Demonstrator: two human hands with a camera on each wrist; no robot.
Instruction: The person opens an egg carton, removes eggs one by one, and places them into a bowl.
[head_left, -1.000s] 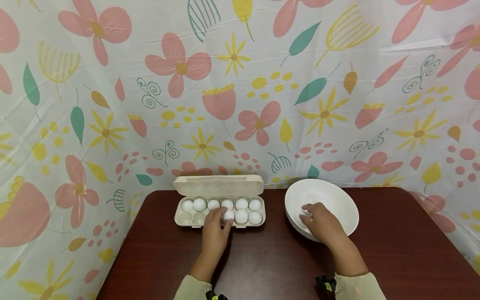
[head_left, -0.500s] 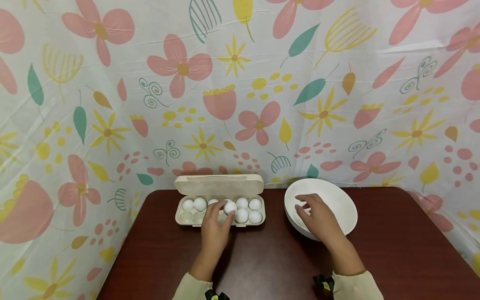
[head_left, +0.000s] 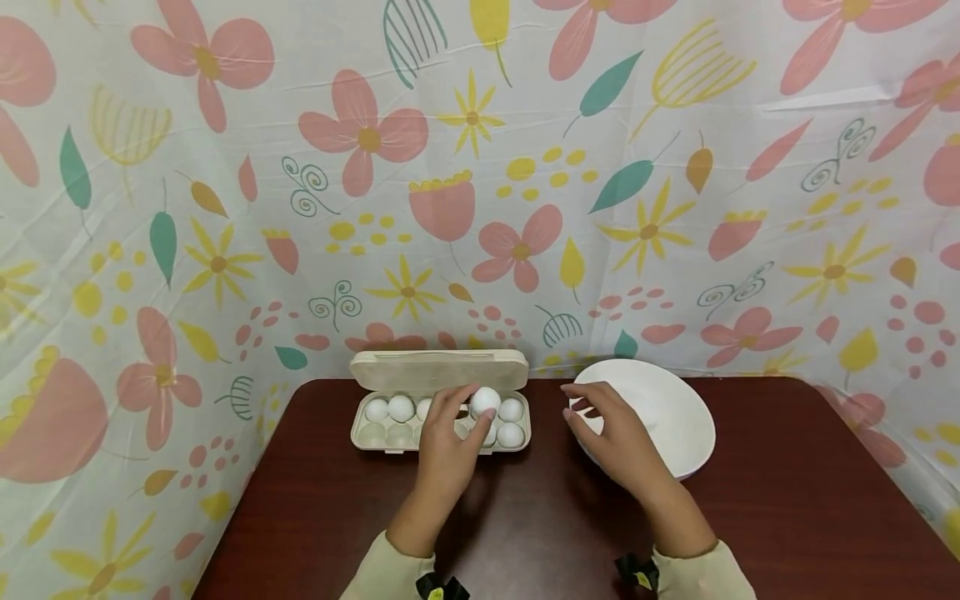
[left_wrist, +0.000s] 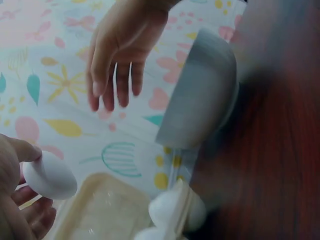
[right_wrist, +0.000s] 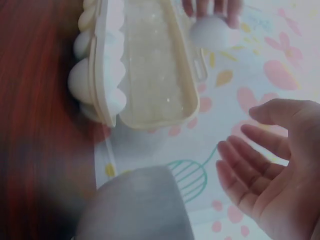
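Hands (head_left: 617, 433) hover apart, the left (head_left: 448, 442) pinching a white egg (head_left: 486, 402).

White cloth backdrop (head_left: 487, 187), printed pink and yellow flowers (head_left: 368, 139), teal leaves (head_left: 611, 83), dark reddish-brown table (head_left: 532, 508) before it

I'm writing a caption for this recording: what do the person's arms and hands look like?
The left hand and right hand are bare, without gloves. Pale cream sleeves stop short of both; at each one's inner edge sits a black piece with a yellow mark.
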